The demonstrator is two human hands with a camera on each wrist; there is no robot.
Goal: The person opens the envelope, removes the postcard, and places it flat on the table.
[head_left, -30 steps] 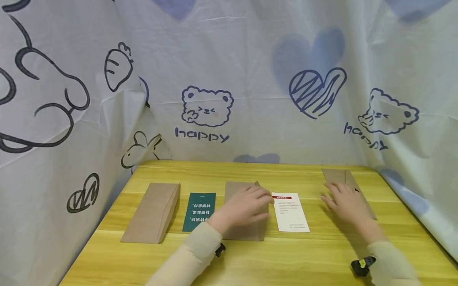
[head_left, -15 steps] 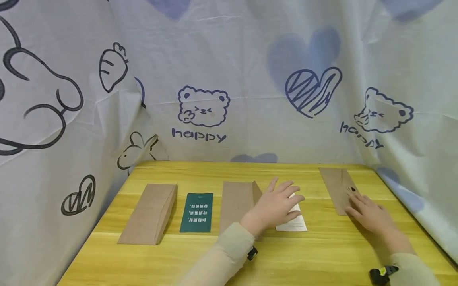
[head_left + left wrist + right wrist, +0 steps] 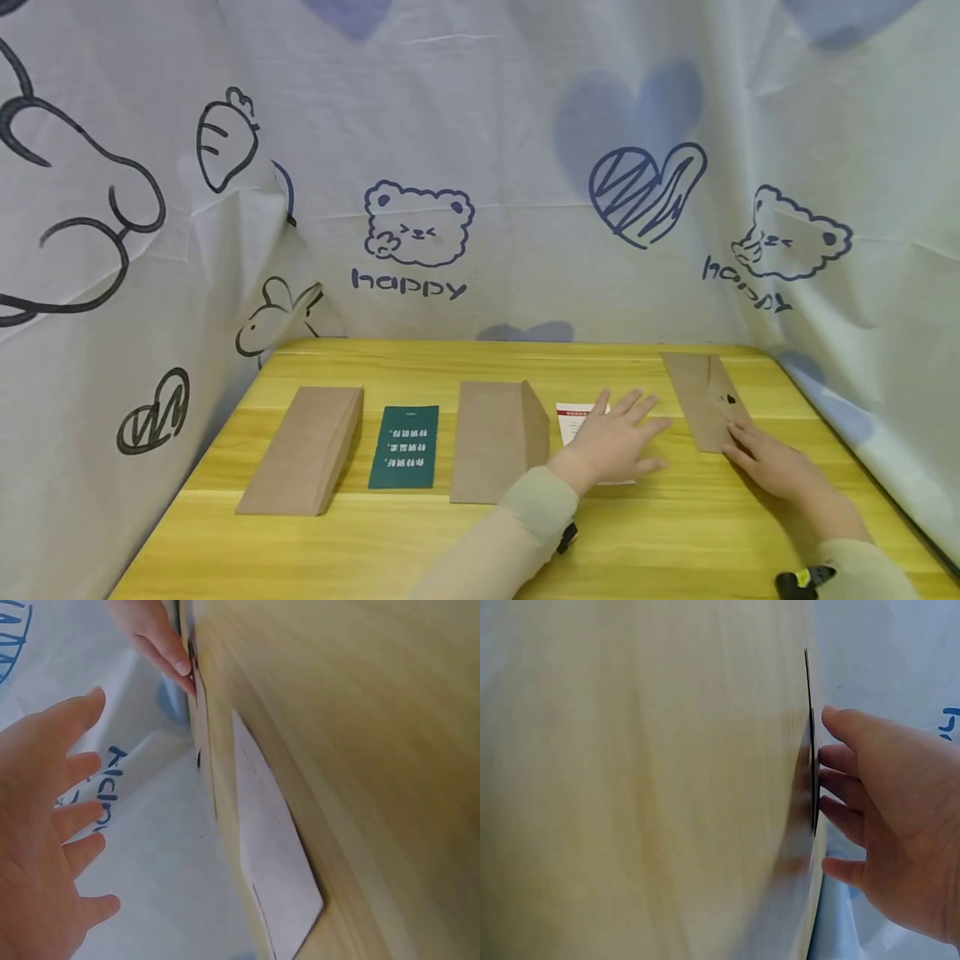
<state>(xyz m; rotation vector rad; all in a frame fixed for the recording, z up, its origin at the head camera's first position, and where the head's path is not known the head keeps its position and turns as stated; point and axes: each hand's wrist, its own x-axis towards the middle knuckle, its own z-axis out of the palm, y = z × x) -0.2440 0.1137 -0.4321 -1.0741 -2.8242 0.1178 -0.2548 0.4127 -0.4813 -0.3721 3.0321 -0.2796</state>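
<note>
My left hand (image 3: 611,442) hovers with spread fingers over the white printed card (image 3: 572,419), covering much of it in the head view. In the left wrist view its fingers hang apart from the card (image 3: 270,847), holding nothing. On the right, the fingertips of my right hand (image 3: 776,467) are at the lower right edge of a flat brown paper envelope (image 3: 697,396) with a small dark mark. The right wrist view shows this envelope (image 3: 814,772) nearly edge-on, the thumb and fingertips of the right hand (image 3: 907,802) against its face.
A brown envelope (image 3: 486,442) with its side flap raised lies in the middle of the wooden table (image 3: 360,550). Left of it are a green card (image 3: 403,450) with white lettering and another brown envelope (image 3: 296,450). A white printed curtain (image 3: 517,250) hangs behind.
My left hand has moved right, from over the middle envelope to over the white card. The right hand has drawn back from the right envelope's upper part to its lower right edge.
</note>
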